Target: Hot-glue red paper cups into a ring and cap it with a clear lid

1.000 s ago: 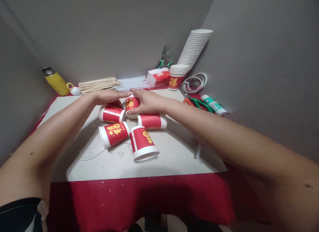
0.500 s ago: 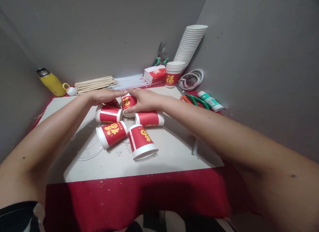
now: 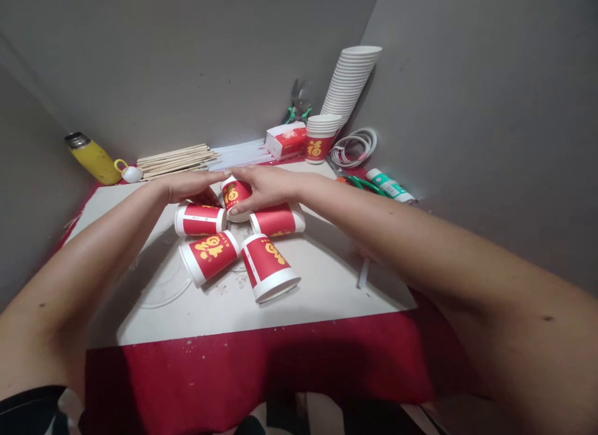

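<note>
Red-and-white paper cups with gold characters lie on their sides in a ring on a white board (image 3: pixel 327 298). My right hand (image 3: pixel 264 187) curls around the far cup (image 3: pixel 236 192), its thumb along the near side. My left hand (image 3: pixel 194 187) reaches over from the other side, fingertips against the same cup's upper edge; some of its fingers are hidden. Below the left hand is the left cup (image 3: pixel 200 220), and below the right hand, the right cup (image 3: pixel 276 220). Nearer to me are the front-left cup (image 3: pixel 211 257) and the front-right cup (image 3: pixel 268 267), untouched.
Along the back are a yellow bottle (image 3: pixel 93 159), its white cap (image 3: pixel 132 174), wooden sticks (image 3: pixel 172 161), glue sticks (image 3: pixel 238 153), a red-and-white box (image 3: pixel 286 141), stacked cups (image 3: pixel 351 80) and a coiled cable (image 3: pixel 352 149). Green-handled scissors (image 3: pixel 367 184) and a green-white tube (image 3: pixel 389 184) sit right.
The view has shifted slightly. Both hands stay around the far cup, and the cups keep nearly the same arrangement.
</note>
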Demonstrator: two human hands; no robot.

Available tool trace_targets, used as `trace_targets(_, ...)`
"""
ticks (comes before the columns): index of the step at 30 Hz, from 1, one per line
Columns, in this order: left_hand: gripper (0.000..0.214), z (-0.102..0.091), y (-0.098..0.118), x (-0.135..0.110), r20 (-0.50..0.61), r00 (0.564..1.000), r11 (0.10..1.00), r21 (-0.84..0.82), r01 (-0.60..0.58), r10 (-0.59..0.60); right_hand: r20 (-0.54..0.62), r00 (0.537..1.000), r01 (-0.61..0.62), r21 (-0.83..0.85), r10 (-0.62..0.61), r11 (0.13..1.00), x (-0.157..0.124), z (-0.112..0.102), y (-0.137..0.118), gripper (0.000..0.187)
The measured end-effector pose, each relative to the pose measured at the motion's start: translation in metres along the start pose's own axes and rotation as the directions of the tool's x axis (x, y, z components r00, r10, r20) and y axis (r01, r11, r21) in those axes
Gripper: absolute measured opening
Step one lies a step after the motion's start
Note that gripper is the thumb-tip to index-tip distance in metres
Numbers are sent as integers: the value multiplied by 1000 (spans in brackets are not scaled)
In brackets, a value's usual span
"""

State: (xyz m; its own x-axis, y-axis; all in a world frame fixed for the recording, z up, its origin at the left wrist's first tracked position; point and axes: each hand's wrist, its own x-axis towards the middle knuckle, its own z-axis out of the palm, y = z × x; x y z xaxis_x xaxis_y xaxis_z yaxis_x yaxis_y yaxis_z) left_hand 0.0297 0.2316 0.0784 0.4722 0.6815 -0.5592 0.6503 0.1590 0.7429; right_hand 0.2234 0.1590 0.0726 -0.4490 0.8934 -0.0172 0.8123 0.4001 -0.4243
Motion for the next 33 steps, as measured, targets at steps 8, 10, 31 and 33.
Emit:
trace_targets(8, 50, -12, -7, -19, -224, 964, 985, -63, -159, 141, -375, 912, -60, 286, 170, 956, -30, -19, -7, 47)
trace_targets(10, 42, -15, -12, -34, -397, 901, 957, -144, -250, 176, -459, 841, -26, 495, 287, 868, -53, -18, -16, 31)
trace_targets(31, 22, 90, -97, -164, -508, 852, 653, -690, -313, -128, 278, 689, -98, 951, 669, -294, -142, 64, -46, 17)
trace_targets(33, 23, 89, -98, -158, -503, 852, 653, -695, -300, -145, 284, 697, -103, 948, 658, -300, -140, 65, -46, 18)
